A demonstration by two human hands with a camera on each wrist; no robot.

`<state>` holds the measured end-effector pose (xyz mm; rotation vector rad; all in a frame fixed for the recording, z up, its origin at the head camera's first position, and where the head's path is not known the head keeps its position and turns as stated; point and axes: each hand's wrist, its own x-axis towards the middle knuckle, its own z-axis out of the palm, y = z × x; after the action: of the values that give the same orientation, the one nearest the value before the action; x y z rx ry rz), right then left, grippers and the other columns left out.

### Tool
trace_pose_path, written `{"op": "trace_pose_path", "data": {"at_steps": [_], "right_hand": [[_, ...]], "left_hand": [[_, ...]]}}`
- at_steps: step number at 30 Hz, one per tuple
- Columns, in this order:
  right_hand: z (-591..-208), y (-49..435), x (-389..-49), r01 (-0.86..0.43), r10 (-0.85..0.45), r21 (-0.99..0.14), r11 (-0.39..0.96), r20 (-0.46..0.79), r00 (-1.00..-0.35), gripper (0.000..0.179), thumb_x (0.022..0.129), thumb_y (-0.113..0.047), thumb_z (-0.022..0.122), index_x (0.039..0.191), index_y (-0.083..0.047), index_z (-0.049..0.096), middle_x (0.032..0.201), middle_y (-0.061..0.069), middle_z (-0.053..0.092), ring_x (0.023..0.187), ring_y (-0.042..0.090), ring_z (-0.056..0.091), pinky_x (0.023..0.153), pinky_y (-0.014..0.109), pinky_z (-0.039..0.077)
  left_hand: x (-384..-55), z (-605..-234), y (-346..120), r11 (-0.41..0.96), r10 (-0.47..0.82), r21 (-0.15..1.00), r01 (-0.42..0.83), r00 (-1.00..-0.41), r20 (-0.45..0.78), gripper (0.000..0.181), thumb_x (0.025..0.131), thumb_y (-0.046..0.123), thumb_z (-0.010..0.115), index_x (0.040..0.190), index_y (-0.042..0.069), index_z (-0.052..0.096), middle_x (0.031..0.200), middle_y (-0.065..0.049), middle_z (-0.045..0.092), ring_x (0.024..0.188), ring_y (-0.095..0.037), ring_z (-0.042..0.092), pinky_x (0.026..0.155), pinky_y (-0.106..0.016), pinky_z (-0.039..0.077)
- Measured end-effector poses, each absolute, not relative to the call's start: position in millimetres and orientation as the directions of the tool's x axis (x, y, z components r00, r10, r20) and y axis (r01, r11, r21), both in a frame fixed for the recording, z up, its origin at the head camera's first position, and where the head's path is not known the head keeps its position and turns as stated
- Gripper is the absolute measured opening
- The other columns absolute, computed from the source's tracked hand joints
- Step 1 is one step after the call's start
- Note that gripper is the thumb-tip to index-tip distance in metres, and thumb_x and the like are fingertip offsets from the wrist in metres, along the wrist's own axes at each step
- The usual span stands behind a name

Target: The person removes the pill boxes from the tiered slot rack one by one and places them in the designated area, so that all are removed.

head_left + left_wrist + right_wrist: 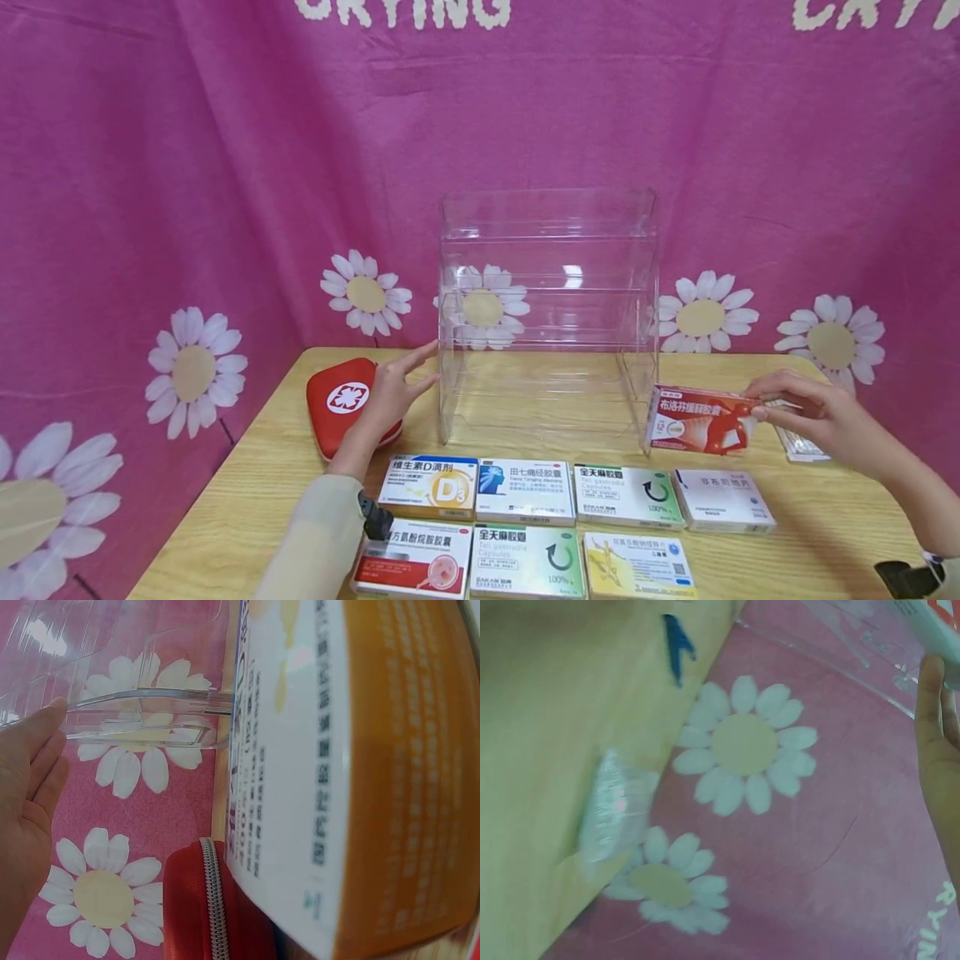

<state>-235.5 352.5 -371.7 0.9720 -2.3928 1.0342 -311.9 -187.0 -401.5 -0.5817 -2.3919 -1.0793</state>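
Observation:
A clear plastic tiered display rack [550, 342] stands on the table. My left hand [390, 398] is at its left side, fingers extended, fingertips right at the edge; the left wrist view shows this hand [28, 776] against the clear rack [150, 694] too. My right hand [821, 410] pinches a red medicine box [693, 422] by its right end, thumb in front. The box is held near the rack's lower right corner, its printed face toward me. In the right wrist view only part of my right hand [939, 750] and the box's pale side [932, 630] show.
Two rows of medicine boxes lie in front of the rack, among them a vitamin D box [429, 487] and a yellow-white box [637, 567]. A red zippered first-aid case [330, 398] lies at left. Behind my right hand is a silvery packet [804, 446]. A pink curtain [225, 125] hangs behind.

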Motion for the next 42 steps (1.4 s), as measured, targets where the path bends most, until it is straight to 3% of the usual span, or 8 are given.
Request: {"op": "trace_pose_path", "data": {"at_steps": [5, 9, 19, 27, 34, 42], "right_hand": [[-391, 368, -219, -0.698, -0.497, -0.56, 0.448, 0.493, -0.714, 0.04, 0.08, 0.023, 0.06, 0.109, -0.003, 0.066, 0.112, -0.007, 0.061, 0.105, -0.009, 0.058, 0.071, 0.011, 0.056], [-406, 380, -210, -0.676, -0.549, -0.627, 0.386, 0.432, -0.715, 0.038, 0.083, 0.023, 0.056, 0.111, -0.002, 0.065, 0.115, -0.012, 0.062, 0.104, -0.007, 0.06, 0.077, 0.012, 0.056], [-435, 404, -196, -0.604, -0.648, -0.725, 0.331, 0.291, -0.704, 0.04, 0.086, 0.02, 0.055, 0.112, -0.009, 0.065, 0.112, -0.015, 0.066, 0.096, -0.003, 0.066, 0.074, 0.014, 0.057], [-448, 412, -197, -0.441, -0.731, -0.857, 0.267, 0.118, -0.672, 0.035, 0.093, 0.015, 0.047, 0.115, -0.006, 0.064, 0.111, -0.007, 0.071, 0.097, -0.001, 0.065, 0.075, 0.017, 0.057], [-457, 414, -201, -0.331, -0.755, -0.898, 0.289, -0.001, -0.655, 0.033, 0.097, 0.011, 0.044, 0.116, -0.007, 0.064, 0.112, -0.008, 0.069, 0.099, 0.001, 0.062, 0.076, 0.016, 0.055], [-460, 415, -201, -0.312, -0.774, -0.906, 0.285, -0.025, -0.632, 0.033, 0.097, 0.011, 0.044, 0.117, -0.007, 0.063, 0.112, -0.009, 0.068, 0.099, -0.001, 0.061, 0.076, 0.015, 0.052]], "left_hand": [[-313, -402, -187, 0.607, 0.19, 0.58, 0.543, -0.808, 0.558, 0.054, 0.084, 0.006, 0.074, 0.135, 0.008, 0.059, 0.129, -0.015, 0.066, 0.114, -0.035, 0.067, 0.096, -0.044, 0.055], [-313, -403, -187, 0.609, 0.191, 0.579, 0.542, -0.809, 0.556, 0.054, 0.084, 0.006, 0.074, 0.136, 0.009, 0.058, 0.129, -0.015, 0.066, 0.114, -0.035, 0.067, 0.095, -0.045, 0.055], [-313, -403, -187, 0.599, 0.199, 0.565, 0.567, -0.789, 0.581, 0.055, 0.083, 0.005, 0.076, 0.135, 0.008, 0.059, 0.129, -0.015, 0.066, 0.113, -0.035, 0.067, 0.094, -0.046, 0.056], [-313, -404, -187, 0.608, 0.196, 0.563, 0.56, -0.793, 0.577, 0.055, 0.083, 0.007, 0.075, 0.136, 0.009, 0.058, 0.13, -0.015, 0.066, 0.114, -0.034, 0.067, 0.094, -0.044, 0.056], [-313, -404, -187, 0.603, 0.185, 0.58, 0.547, -0.804, 0.565, 0.054, 0.084, 0.006, 0.074, 0.136, 0.009, 0.059, 0.13, -0.015, 0.065, 0.114, -0.035, 0.067, 0.095, -0.045, 0.056], [-313, -404, -187, 0.603, 0.187, 0.583, 0.544, -0.807, 0.559, 0.053, 0.085, 0.006, 0.074, 0.136, 0.009, 0.058, 0.13, -0.015, 0.065, 0.115, -0.034, 0.066, 0.096, -0.045, 0.055]]}}
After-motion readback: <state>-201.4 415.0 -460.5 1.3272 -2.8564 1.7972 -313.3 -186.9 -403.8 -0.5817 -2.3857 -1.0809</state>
